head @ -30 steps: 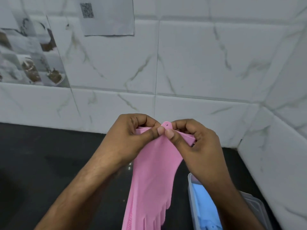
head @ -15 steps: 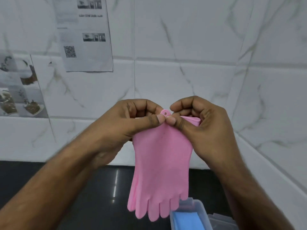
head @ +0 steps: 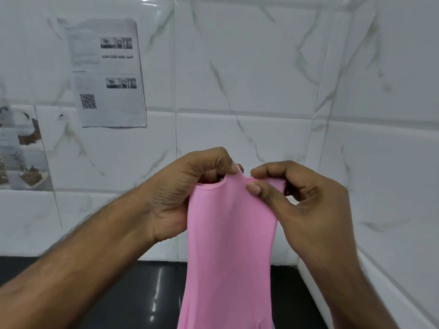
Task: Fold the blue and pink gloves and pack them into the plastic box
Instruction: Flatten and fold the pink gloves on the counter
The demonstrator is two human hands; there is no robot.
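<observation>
Both hands pinched the cuff of the pink glove [head: 231,245] at its top edge: the left hand [head: 183,195] gripped the cuff's left part, its fingers curled behind the rim, while the right hand [head: 306,210] clamped the right part between thumb and fingers. The glove hung straight down from the grip, above the black countertop [head: 133,293], before the white marble-tiled wall [head: 249,79] bearing a printed paper sheet [head: 107,72].

Left hand [head: 180,193] now pinches pink glove [head: 230,245] cuff behind.
</observation>
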